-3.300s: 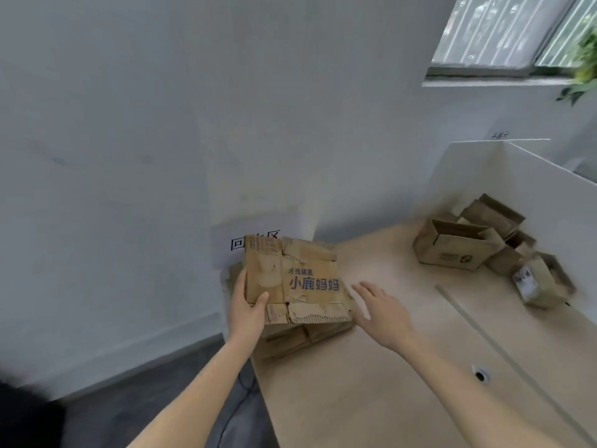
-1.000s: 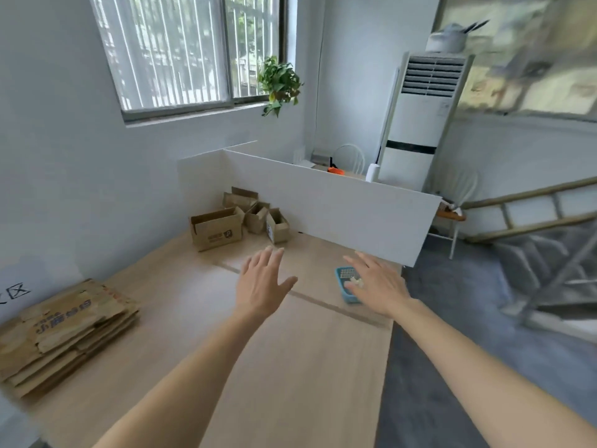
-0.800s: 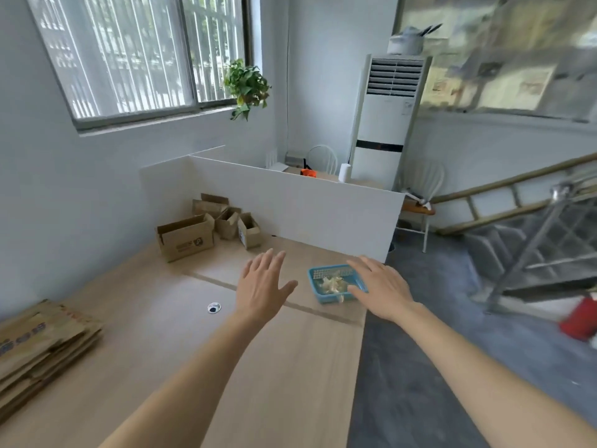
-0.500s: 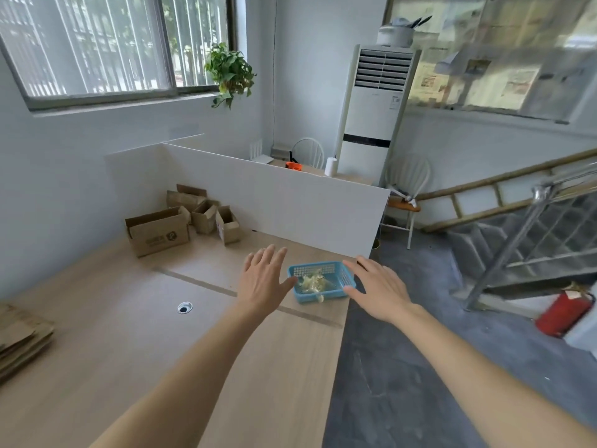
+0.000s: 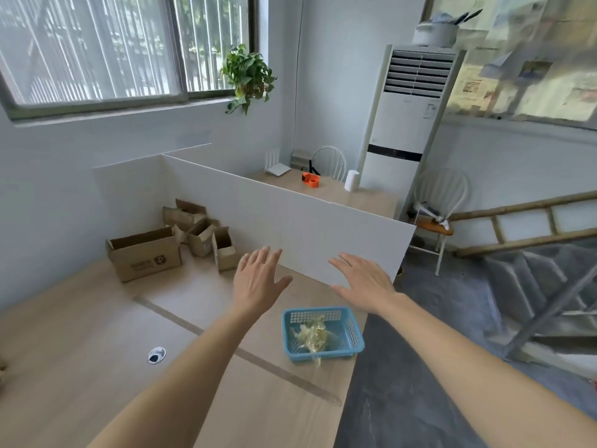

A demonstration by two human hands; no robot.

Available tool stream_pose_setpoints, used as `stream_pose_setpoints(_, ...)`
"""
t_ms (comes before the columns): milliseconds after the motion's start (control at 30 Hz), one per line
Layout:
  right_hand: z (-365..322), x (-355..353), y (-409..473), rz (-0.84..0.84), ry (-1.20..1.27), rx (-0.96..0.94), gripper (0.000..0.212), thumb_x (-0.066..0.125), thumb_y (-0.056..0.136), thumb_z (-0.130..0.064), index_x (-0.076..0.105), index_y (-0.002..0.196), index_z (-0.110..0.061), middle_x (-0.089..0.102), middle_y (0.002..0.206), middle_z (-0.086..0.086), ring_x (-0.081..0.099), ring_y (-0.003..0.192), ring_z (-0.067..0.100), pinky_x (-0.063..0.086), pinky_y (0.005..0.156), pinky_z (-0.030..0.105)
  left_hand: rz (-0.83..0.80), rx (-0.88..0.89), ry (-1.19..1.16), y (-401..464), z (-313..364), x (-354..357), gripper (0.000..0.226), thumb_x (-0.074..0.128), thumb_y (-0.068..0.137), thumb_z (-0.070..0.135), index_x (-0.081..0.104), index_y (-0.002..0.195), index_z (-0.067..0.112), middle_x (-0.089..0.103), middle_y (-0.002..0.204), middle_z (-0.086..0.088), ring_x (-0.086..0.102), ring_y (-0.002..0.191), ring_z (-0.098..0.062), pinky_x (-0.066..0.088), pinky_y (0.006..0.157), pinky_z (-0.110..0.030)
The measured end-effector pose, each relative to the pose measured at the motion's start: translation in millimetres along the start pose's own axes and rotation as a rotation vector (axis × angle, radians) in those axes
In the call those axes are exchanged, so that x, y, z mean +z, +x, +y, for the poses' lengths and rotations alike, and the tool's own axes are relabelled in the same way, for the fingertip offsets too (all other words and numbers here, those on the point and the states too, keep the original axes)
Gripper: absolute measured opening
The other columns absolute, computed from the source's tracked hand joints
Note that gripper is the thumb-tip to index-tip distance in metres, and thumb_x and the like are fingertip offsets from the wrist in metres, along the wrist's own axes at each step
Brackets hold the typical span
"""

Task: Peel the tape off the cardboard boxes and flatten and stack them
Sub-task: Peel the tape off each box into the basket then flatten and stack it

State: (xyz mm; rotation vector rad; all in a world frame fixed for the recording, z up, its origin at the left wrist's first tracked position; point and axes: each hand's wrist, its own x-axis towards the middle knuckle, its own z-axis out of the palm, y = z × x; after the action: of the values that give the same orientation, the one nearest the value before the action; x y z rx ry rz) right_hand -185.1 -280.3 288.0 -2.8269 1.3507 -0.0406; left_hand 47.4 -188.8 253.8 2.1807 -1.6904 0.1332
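Observation:
Several open cardboard boxes sit in the far left corner of the wooden table [image 5: 97,334]: a large box [image 5: 145,253] in front, smaller boxes [image 5: 206,236] behind it and a narrow upright box [image 5: 224,248] on the right. My left hand [image 5: 258,282] hovers over the table with fingers spread, empty, just right of the narrow box. My right hand [image 5: 365,281] is also spread and empty, in front of the white divider. A blue basket [image 5: 352,331] holding crumpled peeled tape [image 5: 311,334] stands at the table's right edge, below both hands.
A white partition board [image 5: 290,221] fences the table's back and right. A cable grommet [image 5: 156,355] sits in the tabletop. Behind the partition are a second desk with an orange tape dispenser [image 5: 311,179], chairs, and a standing air conditioner [image 5: 407,124]. Stairs lie to the right.
The view swung right, away from the flattened stack, which has left the frame. Both empty hands moved forward past the blue basket toward the boxes in the corner.

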Motion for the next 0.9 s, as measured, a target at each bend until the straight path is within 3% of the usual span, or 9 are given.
stream_pose_setpoints(467,38,-26,144,0.033,0.013,-0.107,0.064,0.046,0.102,-0.054,0.026,0.159,-0.031,0.024,0.167,-0.003,0.023,0.152,0.018,0.023,0.121,0.041,0.064,-0.061,0.072,120,-17,2,0.074,0.055,0.095,0.062,0.033,0.157,0.028,0.035,0.163,-0.001,0.03,0.15,-0.021,0.018,0.124,-0.038)
stream_pose_setpoints(900,-2,81,343,-0.091,0.104,-0.413,0.065,0.049,0.101,-0.052,0.026,0.158,-0.031,0.026,0.166,-0.002,0.026,0.151,0.02,0.024,0.119,0.038,0.029,-0.392,0.121,180,-104,84,0.074,0.055,0.097,0.058,0.031,0.159,0.026,0.033,0.164,-0.003,0.03,0.151,-0.021,0.017,0.123,-0.037)
